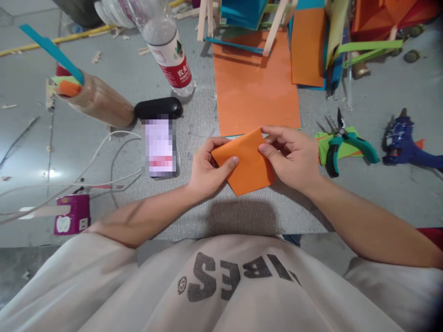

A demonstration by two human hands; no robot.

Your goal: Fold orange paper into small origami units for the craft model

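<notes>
One held orange paper, one phone, one pair of pliers, one glue gun

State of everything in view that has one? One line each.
Orange paper: held in left hand and right hand, looks folded
Phone: screen lit
Bottle: standing
Brown holder: standing, strips inside
Black case: looks closed
Pliers: lying, handles spread
Glue gun: lying on its side, power unclear
</notes>
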